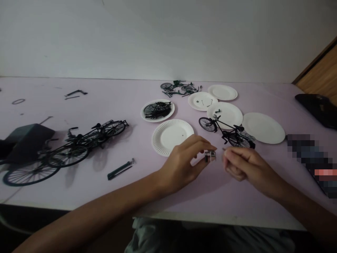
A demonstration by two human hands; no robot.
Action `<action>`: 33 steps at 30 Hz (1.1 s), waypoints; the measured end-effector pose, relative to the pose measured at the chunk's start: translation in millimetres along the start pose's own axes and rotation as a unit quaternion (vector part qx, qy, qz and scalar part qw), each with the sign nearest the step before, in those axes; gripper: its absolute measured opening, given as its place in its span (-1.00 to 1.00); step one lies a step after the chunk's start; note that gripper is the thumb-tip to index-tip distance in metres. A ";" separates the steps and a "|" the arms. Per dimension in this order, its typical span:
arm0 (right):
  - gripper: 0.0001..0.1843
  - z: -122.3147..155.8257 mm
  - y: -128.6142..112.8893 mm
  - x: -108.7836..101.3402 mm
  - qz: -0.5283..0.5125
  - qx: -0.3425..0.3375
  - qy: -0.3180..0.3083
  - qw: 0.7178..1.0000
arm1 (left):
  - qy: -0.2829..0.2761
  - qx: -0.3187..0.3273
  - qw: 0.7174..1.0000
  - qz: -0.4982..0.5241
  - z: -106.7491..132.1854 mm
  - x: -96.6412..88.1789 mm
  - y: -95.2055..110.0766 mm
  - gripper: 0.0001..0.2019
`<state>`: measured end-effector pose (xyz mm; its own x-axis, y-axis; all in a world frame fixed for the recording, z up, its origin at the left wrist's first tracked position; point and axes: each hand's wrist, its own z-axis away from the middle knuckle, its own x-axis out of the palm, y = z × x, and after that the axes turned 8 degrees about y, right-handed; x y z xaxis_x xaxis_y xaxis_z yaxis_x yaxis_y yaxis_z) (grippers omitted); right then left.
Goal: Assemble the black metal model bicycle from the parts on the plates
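My left hand is closed, pinching a small black and silvery part between thumb and fingers above the table. To its right, my right hand is also closed, with its curled fingertips facing that part. A tiny tip shows at those fingertips, too small to name. Just behind my hands, a black miniature bicycle leans over a plate's edge. A paper plate with a tiny piece in it lies beyond my left hand, partly covered by it.
At the left, several model bicycles stand by a dark box. A dark green strip-like part lies in front. Another plate bears black bicycle parts; dark green bicycle pieces lie behind. A white plate and a black object are right.
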<state>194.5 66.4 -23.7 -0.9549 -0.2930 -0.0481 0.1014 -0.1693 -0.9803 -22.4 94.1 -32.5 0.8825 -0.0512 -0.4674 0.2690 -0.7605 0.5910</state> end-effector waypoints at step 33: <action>-0.71 -7.3 1.3 0.8 0.252 -0.132 0.122 0.951 | -0.073 0.051 0.996 -0.002 -4.5 -4.1 -15.5 -0.74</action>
<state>191.8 72.8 -26.5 -0.8436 -0.0422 -0.5353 0.5198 0.1856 -0.8339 -28.5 109.0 -36.8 0.8145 -0.1355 -0.5642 0.2257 -0.8218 0.5232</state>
